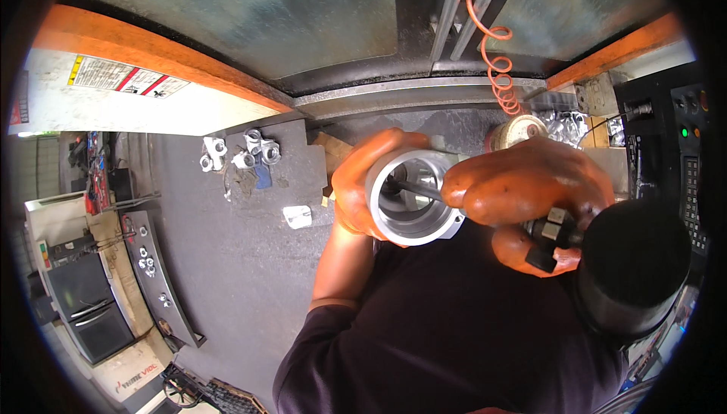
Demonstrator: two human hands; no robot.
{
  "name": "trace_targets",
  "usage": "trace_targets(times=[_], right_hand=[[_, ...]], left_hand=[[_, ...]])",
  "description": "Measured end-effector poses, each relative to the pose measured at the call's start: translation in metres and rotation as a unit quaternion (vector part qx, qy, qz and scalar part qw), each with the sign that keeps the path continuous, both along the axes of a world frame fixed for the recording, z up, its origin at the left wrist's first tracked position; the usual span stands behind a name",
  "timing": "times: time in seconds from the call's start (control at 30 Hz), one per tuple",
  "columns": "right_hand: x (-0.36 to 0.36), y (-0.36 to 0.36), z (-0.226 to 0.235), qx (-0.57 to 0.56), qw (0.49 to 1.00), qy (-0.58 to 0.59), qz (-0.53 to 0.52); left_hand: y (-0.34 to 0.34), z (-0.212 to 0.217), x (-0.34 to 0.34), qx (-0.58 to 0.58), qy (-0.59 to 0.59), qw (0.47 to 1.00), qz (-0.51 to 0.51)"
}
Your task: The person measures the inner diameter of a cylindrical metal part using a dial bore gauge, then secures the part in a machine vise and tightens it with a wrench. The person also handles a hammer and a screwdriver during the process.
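My left hand (pixel 356 183) is wrapped round the outer side of a silver, ring-shaped metal housing (pixel 419 232). The open bore of the housing faces up toward me. My right hand (pixel 530 187) grips a bore gauge (pixel 425 190), whose dark rod reaches into that bore. The rod's tip lies within the housing, against or near the inner wall; I cannot tell which. Below the fingers, small blocky fittings show on the gauge, and a large black cylinder (pixel 634 270) stands in line with it, close to me. My right palm hides the middle of the tool.
Several silver castings (pixel 254 149) lie on the grey surface to the left, near a blue rag (pixel 263 175) and a white piece (pixel 297 217). An orange coiled hose (pixel 500 66) hangs down to a round container (pixel 519 130). A control panel (pixel 689 134) stands at right.
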State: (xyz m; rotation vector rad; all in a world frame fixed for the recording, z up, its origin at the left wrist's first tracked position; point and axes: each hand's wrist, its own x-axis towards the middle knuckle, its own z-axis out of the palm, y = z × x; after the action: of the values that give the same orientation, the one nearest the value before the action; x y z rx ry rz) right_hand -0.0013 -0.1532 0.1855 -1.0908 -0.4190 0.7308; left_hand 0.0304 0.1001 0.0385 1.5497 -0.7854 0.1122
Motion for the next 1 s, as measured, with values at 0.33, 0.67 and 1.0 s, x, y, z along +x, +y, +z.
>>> trace_targets(times=[0.33, 0.67, 1.0], right_hand=[[0.014, 0.037, -0.024, -0.075, 0.872, -0.454, -0.170], [0.021, 0.021, -0.014, -0.166, 0.931, -0.315, -0.081], [0.015, 0.038, -0.017, -0.334, 0.871, -0.301, -0.198]], left_hand=[[0.007, -0.019, -0.006, -0.062, -0.036, 0.995, 0.072], [0.003, -0.047, 0.005, -0.200, 0.117, 0.971, -0.065], [-0.015, -0.066, -0.004, -0.325, 0.163, 0.928, -0.084]])
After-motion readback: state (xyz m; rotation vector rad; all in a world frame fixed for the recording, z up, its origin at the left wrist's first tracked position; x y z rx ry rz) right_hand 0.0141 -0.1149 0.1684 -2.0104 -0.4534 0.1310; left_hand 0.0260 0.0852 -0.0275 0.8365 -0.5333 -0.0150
